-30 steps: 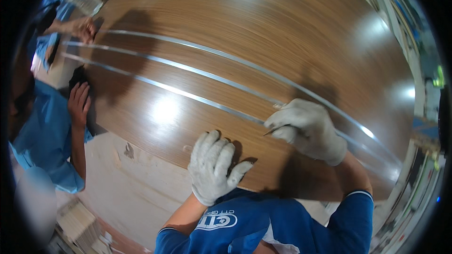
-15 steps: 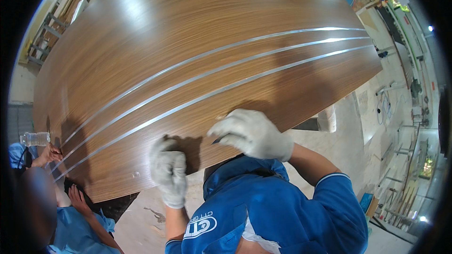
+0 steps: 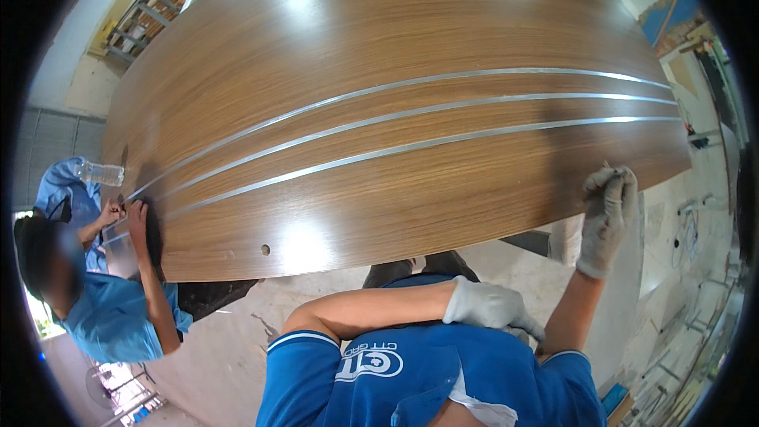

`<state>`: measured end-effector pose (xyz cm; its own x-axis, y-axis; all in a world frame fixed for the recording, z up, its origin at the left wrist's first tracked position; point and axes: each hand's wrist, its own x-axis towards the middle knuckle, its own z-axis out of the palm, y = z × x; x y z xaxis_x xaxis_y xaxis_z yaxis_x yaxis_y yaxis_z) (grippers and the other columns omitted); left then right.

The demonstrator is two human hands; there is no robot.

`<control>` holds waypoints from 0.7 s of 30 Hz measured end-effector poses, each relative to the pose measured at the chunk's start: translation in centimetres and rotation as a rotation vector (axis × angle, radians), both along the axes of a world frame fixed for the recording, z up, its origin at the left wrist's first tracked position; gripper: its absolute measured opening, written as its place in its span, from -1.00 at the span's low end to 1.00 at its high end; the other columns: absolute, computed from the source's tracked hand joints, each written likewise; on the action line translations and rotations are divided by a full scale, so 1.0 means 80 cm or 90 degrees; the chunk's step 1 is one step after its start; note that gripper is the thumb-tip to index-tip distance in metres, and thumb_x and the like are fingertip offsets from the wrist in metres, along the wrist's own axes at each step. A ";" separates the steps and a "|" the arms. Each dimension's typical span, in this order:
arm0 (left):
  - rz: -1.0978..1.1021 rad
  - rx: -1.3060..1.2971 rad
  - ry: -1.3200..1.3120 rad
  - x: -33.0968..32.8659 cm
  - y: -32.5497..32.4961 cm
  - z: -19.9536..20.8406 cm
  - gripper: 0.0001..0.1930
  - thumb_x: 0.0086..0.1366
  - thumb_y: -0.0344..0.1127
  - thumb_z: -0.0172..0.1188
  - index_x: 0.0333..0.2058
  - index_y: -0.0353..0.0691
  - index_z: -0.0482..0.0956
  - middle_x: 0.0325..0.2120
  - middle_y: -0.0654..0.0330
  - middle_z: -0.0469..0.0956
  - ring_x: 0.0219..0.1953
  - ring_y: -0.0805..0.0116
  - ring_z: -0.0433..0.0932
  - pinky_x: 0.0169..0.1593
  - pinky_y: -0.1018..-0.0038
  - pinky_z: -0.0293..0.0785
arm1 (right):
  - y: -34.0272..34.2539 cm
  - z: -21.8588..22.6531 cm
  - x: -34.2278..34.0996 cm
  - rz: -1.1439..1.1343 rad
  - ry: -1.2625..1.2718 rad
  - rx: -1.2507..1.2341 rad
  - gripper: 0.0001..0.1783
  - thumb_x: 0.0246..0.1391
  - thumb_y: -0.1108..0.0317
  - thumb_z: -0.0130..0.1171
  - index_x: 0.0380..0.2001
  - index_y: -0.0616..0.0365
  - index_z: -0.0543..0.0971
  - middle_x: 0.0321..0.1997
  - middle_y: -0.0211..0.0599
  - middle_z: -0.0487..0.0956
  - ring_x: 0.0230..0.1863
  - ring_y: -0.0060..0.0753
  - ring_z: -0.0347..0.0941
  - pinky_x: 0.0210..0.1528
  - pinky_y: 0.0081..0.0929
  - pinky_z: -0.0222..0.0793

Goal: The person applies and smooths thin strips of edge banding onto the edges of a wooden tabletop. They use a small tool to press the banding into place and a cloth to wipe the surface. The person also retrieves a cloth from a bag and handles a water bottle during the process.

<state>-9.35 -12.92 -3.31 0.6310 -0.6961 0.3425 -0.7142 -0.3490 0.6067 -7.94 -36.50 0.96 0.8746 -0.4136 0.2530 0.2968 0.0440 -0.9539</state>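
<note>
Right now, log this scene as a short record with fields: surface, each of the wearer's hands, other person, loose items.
surface: large wood-grain panel with three thin metal strips running lengthwise and a small round hole near its front edge
right hand: white glove, raised at the panel's right end, fingertips pinched together
left hand: white glove, crossed over the blue shirt, off the panel, holds nothing visible
other person: co-worker in blue at the panel's left end, hands on the strip ends
loose items: clear plastic bottle by the co-worker

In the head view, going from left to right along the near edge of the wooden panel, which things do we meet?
Co-worker's hands at the panel's left end → small round hole in the wooden panel → left hand, gloved, below the edge → right hand, gloved, at the right corner.
</note>
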 end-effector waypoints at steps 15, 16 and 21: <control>0.103 0.193 -0.121 0.182 -0.087 0.036 -0.38 0.17 0.23 0.30 -0.08 -0.27 0.60 -0.01 -0.12 0.53 0.11 -0.11 0.46 0.24 0.01 0.37 | -0.128 -0.026 -0.005 0.007 -0.001 0.118 -0.77 0.49 0.22 0.02 -0.03 0.14 0.50 -0.23 -0.42 0.53 -0.23 -0.52 0.39 -0.15 -0.51 0.31; -0.063 0.163 -0.077 0.136 -0.125 0.045 -0.36 0.11 0.23 0.37 -0.17 -0.32 0.62 -0.05 -0.16 0.55 0.08 -0.15 0.47 0.21 0.01 0.40 | -0.130 -0.024 -0.002 0.010 -0.008 0.117 -0.77 0.49 0.22 0.02 -0.03 0.14 0.50 -0.23 -0.42 0.53 -0.23 -0.53 0.39 -0.15 -0.52 0.31; -0.596 0.143 0.427 0.057 -0.097 0.070 -0.45 0.29 0.05 0.31 0.06 -0.28 0.61 -0.02 -0.04 0.63 0.03 0.04 0.58 0.08 0.20 0.51 | -0.152 -0.031 -0.011 -0.038 0.000 0.113 -0.77 0.48 0.21 0.05 -0.05 0.13 0.51 -0.22 -0.43 0.52 -0.23 -0.54 0.39 -0.16 -0.53 0.29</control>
